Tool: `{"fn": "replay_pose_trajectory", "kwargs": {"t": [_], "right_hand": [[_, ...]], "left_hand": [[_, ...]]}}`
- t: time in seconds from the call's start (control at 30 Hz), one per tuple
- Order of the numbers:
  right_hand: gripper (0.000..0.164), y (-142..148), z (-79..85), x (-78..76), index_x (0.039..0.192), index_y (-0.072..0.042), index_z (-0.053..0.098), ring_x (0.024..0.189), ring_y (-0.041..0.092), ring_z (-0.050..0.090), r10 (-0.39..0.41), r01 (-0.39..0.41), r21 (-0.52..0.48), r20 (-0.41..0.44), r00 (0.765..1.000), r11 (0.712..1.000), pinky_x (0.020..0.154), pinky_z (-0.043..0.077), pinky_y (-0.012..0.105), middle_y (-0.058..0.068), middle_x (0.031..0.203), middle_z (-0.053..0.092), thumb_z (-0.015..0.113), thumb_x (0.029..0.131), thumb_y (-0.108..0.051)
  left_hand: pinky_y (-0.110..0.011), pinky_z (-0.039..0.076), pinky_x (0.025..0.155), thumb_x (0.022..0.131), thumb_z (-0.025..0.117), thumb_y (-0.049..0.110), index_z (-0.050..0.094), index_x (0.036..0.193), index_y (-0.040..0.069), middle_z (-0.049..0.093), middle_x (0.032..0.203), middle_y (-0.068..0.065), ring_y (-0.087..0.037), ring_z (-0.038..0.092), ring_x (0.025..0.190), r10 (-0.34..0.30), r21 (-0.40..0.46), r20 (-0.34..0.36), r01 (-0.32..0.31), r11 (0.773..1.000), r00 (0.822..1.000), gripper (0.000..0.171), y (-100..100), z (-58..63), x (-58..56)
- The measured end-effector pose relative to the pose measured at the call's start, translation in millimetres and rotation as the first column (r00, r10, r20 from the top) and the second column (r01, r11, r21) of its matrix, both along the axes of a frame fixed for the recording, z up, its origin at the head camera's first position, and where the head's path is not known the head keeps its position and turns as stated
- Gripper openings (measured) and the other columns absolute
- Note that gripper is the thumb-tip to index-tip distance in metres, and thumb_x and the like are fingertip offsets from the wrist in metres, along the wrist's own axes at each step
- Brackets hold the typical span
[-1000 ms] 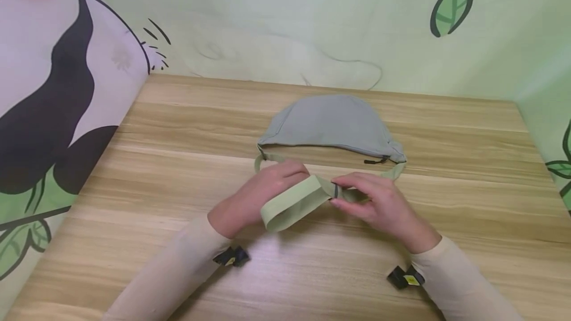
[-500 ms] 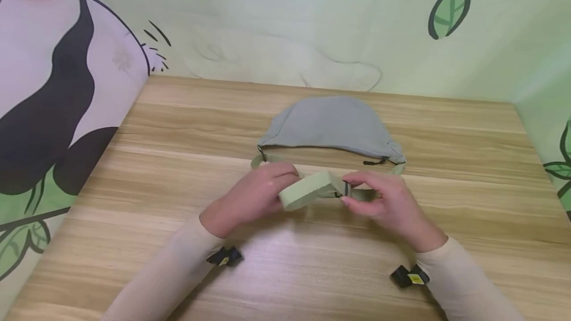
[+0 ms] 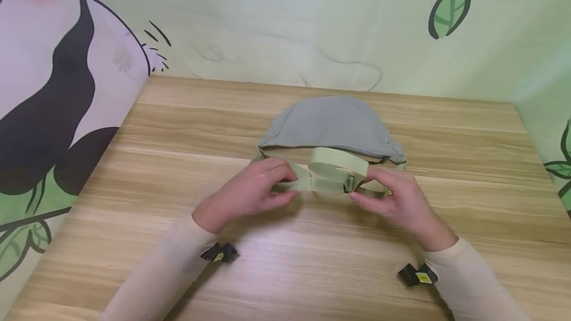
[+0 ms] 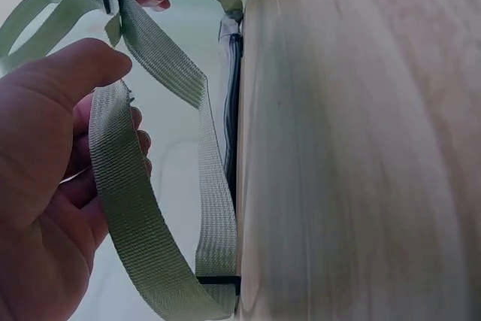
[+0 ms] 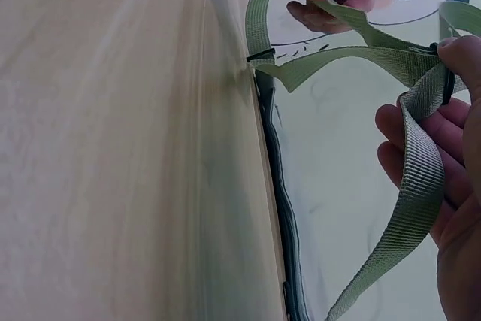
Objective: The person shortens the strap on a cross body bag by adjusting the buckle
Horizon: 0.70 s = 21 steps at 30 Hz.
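Note:
A grey waist bag (image 3: 330,123) lies flat on the table, its light green webbing strap (image 3: 327,184) running toward me. My left hand (image 3: 250,189) pinches the strap between thumb and fingers; the left wrist view shows the webbing (image 4: 124,178) passing between them. On the right, my right hand (image 3: 401,199) grips the strap at a dark slider buckle (image 3: 351,182), also visible in the right wrist view as a thin black buckle (image 5: 449,86) under the thumb. Between the hands the strap is stretched off the table, and a loose loop (image 3: 341,159) stands up behind it.
The wood-grain table (image 3: 285,271) extends on both sides and in front of the bag. Printed fabric walls (image 3: 250,28) rise at its back and sides. A zipper pull (image 3: 378,161) hangs at the bag's right front corner.
The strap loop has swung from the front left, over the left hand, to behind the buckle. Both hands have moved slightly apart, the right hand carrying the buckle rightward. The bag stays put.

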State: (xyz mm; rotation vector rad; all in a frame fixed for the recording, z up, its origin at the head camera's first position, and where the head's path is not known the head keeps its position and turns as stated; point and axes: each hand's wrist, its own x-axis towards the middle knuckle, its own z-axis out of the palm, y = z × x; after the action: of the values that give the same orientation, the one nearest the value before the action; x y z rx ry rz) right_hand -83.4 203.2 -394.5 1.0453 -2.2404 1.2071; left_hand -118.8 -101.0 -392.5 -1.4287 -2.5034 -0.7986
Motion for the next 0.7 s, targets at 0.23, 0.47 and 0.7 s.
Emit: {"fn": "replay_pose_trajectory", "kwargs": {"t": [0.23,0.47,0.7], "right_hand": [[0.030,-5.2,-1.9,-1.8,0.102,-0.006,0.070,0.085,0.015,0.068,0.024,-0.024,0.002,0.000,1.000,1.000,0.081,0.052,0.019,0.005,0.095,0.072,0.080,0.074,-0.013],[0.038,-10.4,-0.8,-1.0,0.106,-0.005,0.069,0.087,0.018,0.068,0.033,-0.033,-0.003,0.021,0.999,0.999,0.084,0.051,0.019,0.006,0.100,0.072,0.081,0.070,-0.006],[0.033,-11.8,-2.0,0.1,0.104,-0.004,0.069,0.087,0.018,0.068,0.043,-0.043,-0.023,0.023,0.999,0.999,0.085,0.051,0.019,0.008,0.100,0.072,0.080,0.073,-0.008]], "left_hand": [[-0.020,0.047,0.082,0.084,0.070,0.034,0.064,0.106,0.012,0.064,0.096,0.005,-0.005,0.056,0.088,-0.009,-0.027,0.055,0.010,1.000,0.998,0.031,9.6,1.4,3.1],[-0.025,0.046,0.092,0.082,0.072,0.043,0.056,0.125,0.018,0.061,0.116,0.004,-0.010,0.057,0.104,-0.023,-0.037,-0.026,0.022,0.999,0.999,0.052,29.1,2.2,8.0],[-0.026,0.051,0.081,0.081,0.075,0.036,0.060,0.119,0.016,0.064,0.110,0.002,-0.011,0.060,0.092,0.056,-0.078,-0.047,-0.060,0.995,0.997,0.045,39.5,0.6,13.3]]}}
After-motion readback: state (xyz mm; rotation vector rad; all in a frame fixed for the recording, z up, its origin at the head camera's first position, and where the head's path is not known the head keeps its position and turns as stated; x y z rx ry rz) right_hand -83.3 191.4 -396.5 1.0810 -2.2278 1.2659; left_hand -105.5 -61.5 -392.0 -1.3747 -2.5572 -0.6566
